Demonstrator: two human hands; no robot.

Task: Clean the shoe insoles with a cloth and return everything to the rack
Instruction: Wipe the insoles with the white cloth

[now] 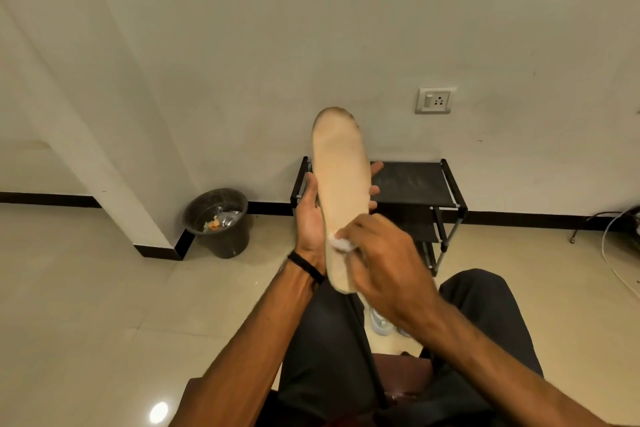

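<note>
- Left hand point(313, 215) wrapped round the insole point(341, 198) from behind: thumb along the near edge, fingertips point(375, 168) curling out past the far edge, toe end pointing up and away.
- Right hand point(384, 253) bunched on a small white cloth point(341, 243), pressing it onto the insole's heel half, just below the left hand's grip; blurred, so finger placement hard to read.
- Beyond both hands, black shoe rack point(412, 184) against the wall; below the right wrist, a pale shoe point(381, 324) on the floor between the knees.
- Off to the left of the left hand, a dark bin point(221, 222) with scraps inside.
- Likely risk: hard rubbing near the unsupported heel end could bend the soft insole or lever it out of the one-handed hold.
- Also possible: so little cloth showing that fingers could smear the surface instead of wiping it.
- Toe end looks darker; easy to miss if wiping stays low.
</note>
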